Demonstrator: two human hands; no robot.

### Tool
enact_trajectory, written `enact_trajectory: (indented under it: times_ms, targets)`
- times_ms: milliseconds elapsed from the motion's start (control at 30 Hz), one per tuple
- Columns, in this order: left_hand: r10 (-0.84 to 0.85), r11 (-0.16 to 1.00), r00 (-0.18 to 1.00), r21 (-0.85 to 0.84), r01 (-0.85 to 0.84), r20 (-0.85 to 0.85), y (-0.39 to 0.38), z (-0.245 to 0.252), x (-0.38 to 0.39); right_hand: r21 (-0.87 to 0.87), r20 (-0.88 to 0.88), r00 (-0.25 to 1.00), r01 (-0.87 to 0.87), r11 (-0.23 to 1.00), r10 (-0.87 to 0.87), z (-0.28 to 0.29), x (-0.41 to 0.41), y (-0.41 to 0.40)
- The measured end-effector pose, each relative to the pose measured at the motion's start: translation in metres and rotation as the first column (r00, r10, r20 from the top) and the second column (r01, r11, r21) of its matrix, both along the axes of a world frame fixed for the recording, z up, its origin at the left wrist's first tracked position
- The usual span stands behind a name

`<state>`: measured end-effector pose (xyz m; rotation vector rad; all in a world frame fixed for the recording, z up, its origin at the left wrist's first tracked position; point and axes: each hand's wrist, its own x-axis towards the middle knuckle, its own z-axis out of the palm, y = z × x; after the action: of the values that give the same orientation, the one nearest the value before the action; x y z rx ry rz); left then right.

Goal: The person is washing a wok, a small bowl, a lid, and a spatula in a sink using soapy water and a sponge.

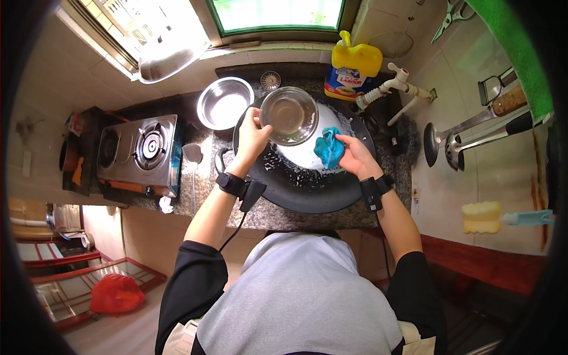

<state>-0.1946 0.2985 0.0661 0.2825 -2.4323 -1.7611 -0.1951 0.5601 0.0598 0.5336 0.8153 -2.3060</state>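
Note:
My left hand (254,135) grips the rim of a clear, brownish glass bowl (289,116) from its left side. The bowl is held over a large black wok (306,197) with white suds (293,155) in it. In my right hand (358,156) is a crumpled blue cloth (329,148), pinched between thumb and fingers. The cloth hangs above the suds, just right of the bowl and apart from it. The wok's left handle (220,160) shows beside my left forearm.
A steel basin (225,103) stands left of the wok, near a sink strainer (270,80). A yellow-topped detergent jug (353,71) and a tap (397,80) are behind right. Further left are a spatula (192,155) and gas stove (137,153). Ladles (457,142) hang on the right wall.

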Motion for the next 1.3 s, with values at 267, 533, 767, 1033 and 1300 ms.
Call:
enact_trajectory:
  times_ms: [267,533,767,1033,1300]
  targets:
    - [-0.045,0.993,0.999,0.110,0.048,-0.028,0.004,-0.008,-0.001,-0.114,-0.158,0.984,-0.104,0.988,0.085,0.036,0.003,-0.026]
    - [-0.114,0.993,0.990,-0.044,0.111,-0.083,0.003,-0.006,0.006,-0.175,-0.185,0.981,0.029,0.984,-0.062,0.031,-0.008,-0.056]
    - [-0.157,0.980,0.984,0.110,0.167,-0.089,0.017,0.001,0.015,-0.115,-0.379,0.907,0.149,0.982,-0.182,0.028,-0.016,-0.102]
    - [-0.206,0.958,0.972,0.181,0.224,-0.109,-0.001,0.018,0.015,0.447,-0.450,0.747,-0.286,0.848,0.489,0.023,-0.023,-0.109]
    - [-0.171,0.950,0.947,-0.302,0.085,-0.272,-0.020,0.016,0.006,0.876,-0.335,0.656,-0.046,0.480,0.676,-0.005,-0.012,-0.103]
